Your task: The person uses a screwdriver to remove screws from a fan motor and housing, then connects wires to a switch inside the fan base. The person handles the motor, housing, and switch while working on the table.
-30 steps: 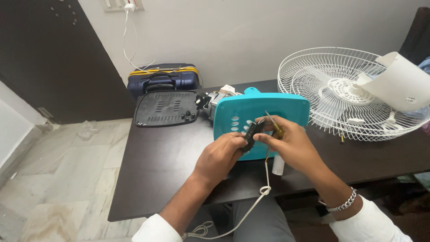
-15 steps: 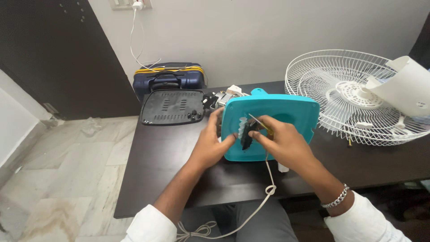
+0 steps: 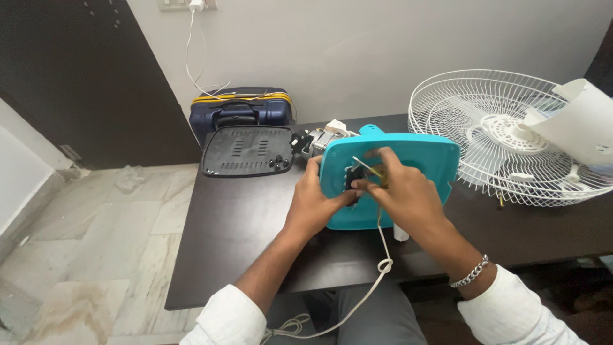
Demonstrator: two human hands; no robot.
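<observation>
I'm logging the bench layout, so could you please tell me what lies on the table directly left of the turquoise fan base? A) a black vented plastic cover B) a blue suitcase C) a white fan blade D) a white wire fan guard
A: the black vented cover lies flat left of the turquoise fan base, while the white wire guard sits to its right.

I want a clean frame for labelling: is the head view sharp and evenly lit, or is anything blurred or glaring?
Head view: soft even daylight, no harsh glare; the teal fan base and both hands, left and right, look reasonably sharp; wide-lens bending at the edges.
</observation>
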